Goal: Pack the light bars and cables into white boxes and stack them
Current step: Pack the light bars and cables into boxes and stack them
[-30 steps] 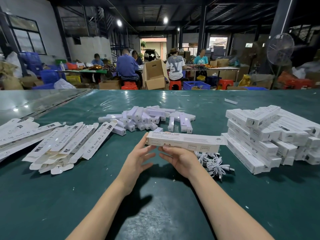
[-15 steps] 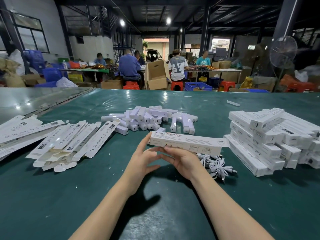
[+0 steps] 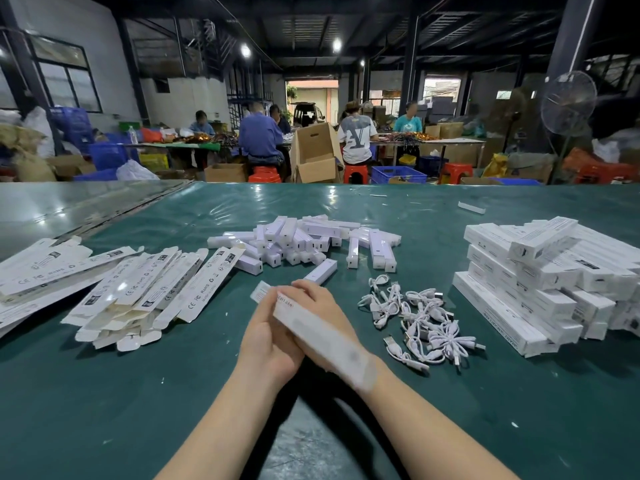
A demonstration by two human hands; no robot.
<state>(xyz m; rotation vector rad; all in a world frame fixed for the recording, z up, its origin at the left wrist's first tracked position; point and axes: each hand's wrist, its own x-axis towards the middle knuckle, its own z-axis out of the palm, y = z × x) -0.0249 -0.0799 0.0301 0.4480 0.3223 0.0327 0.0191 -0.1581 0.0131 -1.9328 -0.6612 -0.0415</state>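
Note:
Both my hands hold one long white box [image 3: 322, 336] low over the green table [image 3: 104, 393]. The box is motion-blurred and runs slantwise from its far-left end down over my right wrist. My left hand [image 3: 270, 341] cups it from the left. My right hand [image 3: 325, 306] lies along its far side with fingers curled over the top. Loose white light bars [image 3: 304, 237] are heaped just beyond, one single bar [image 3: 322, 271] lying close to my fingers. A tangle of white cables [image 3: 422, 320] lies to the right. Packed white boxes [image 3: 540, 282] are stacked at the far right.
Flat unfolded box blanks [image 3: 138, 292] fan out on the left of the table, with more at the left edge. A small white strip [image 3: 471, 207] lies far back right. Beyond the table, people sit at other benches among cartons, crates and a standing fan [image 3: 568, 102].
The box lay crosswise at fingertip height before; it has swung round so its right end points toward me, and both hands have closed in on it, lower and nearer.

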